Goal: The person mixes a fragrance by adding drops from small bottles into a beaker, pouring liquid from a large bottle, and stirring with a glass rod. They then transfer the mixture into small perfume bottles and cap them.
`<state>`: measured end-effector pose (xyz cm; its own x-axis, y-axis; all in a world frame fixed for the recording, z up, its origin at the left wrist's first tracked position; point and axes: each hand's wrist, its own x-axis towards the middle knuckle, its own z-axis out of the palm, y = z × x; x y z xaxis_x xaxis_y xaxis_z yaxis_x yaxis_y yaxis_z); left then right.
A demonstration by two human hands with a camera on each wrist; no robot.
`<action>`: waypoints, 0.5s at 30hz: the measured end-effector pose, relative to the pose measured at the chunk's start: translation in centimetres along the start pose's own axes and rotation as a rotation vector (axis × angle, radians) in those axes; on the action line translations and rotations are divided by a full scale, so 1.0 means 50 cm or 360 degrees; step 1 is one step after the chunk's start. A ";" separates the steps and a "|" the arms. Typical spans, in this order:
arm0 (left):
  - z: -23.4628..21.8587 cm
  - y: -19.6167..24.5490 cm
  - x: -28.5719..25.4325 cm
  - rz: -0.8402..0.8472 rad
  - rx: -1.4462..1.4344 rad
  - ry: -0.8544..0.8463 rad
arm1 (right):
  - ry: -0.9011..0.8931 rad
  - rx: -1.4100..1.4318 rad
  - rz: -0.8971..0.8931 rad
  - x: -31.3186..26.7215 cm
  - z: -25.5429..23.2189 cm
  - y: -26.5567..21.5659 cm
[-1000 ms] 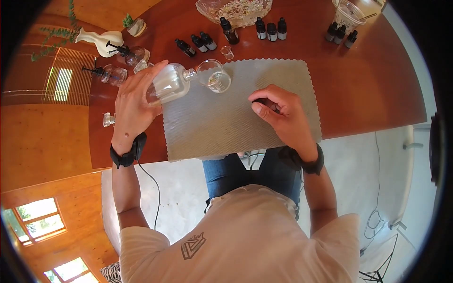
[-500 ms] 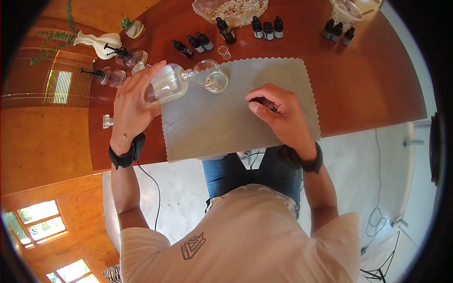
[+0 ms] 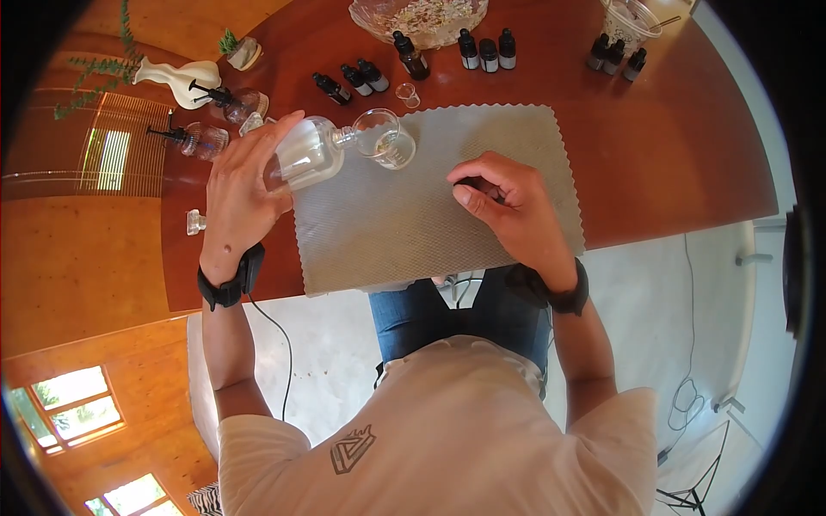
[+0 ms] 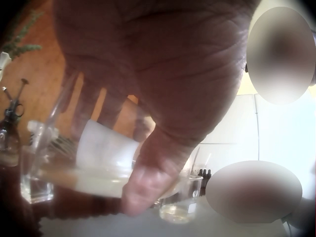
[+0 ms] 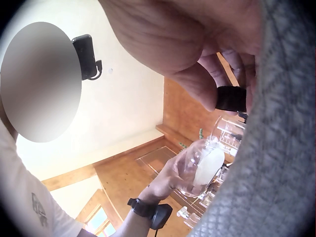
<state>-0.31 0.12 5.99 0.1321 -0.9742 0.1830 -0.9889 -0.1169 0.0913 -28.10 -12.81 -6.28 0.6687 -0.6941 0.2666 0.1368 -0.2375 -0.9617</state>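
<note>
Gripping a tilted glass bottle (image 3: 308,156) wide in left hand (image 3: 241,182); pinching a black cap (image 5: 231,98) narrowly in right hand (image 3: 516,205), near three o'clock edge of grey mat (image 3: 391,236).

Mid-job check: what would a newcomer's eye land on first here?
Probably the clear bottle, tipped in the left hand, its neck at the rim of the beaker on the grey mat. Next, the right hand over the mat, pinching a small black cap. Then the big glass bowl at the far side of the table.
</note>
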 end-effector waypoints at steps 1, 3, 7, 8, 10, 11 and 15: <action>0.000 0.002 0.000 0.0015 0.0012 0.0017 | -0.0005 -0.0014 0.0005 0.000 -0.001 -0.001; 0.001 0.000 0.001 0.0023 0.0011 0.0018 | -0.0016 -0.0041 0.0016 0.000 -0.002 -0.001; -0.001 0.000 0.002 -0.0055 -0.0039 -0.0059 | -0.0002 0.0004 0.0003 0.000 -0.001 0.000; 0.000 0.000 0.003 -0.0058 -0.0042 -0.0059 | -0.0001 0.0003 0.0004 0.000 -0.001 0.001; 0.001 0.000 0.004 -0.0063 -0.0049 -0.0056 | 0.0000 -0.0002 0.0007 -0.001 0.000 0.000; 0.002 0.000 0.003 -0.0063 -0.0051 -0.0049 | 0.0000 -0.0006 0.0008 -0.001 0.000 -0.001; 0.015 -0.003 -0.003 -0.0181 -0.0298 -0.0044 | -0.0010 -0.0033 0.0014 -0.001 -0.003 -0.002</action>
<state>-0.22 0.14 5.23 0.2379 -0.9619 0.1345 -0.9376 -0.1913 0.2903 -28.24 -12.85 -6.17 0.6745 -0.6917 0.2579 0.1157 -0.2459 -0.9624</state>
